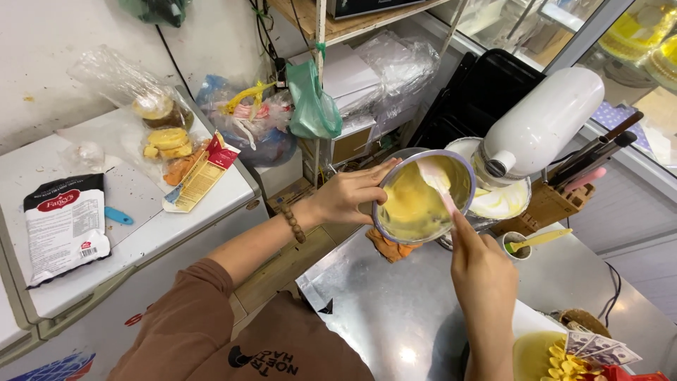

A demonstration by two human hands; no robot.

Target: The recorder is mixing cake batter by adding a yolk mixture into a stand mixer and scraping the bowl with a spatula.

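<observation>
Our left hand (347, 195) grips the tilted metal bowl (423, 196) by its rim; our right hand (478, 264), below it, clasps a spatula (438, 185) angled up into the yellow batter (412, 204), apparently touching.

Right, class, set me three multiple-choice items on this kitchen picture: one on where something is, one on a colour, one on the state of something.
1. Where is the stand mixer?
A. On the white chest freezer
B. Behind the tilted bowl, on the metal table
C. On the floor

2. What colour is the batter in the bowl?
A. Yellow
B. Brown
C. White

3. How is the bowl held?
A. Flat on the table, untouched
B. Upside down
C. Tilted on its side, gripped at the rim

Answers: 1 B, the mixer stands beyond the bowl at the far edge of the metal table. 2 A, the batter shows pale yellow. 3 C, the left hand grips the rim with the opening turned sideways, while the right hand works a spatula inside.
</observation>
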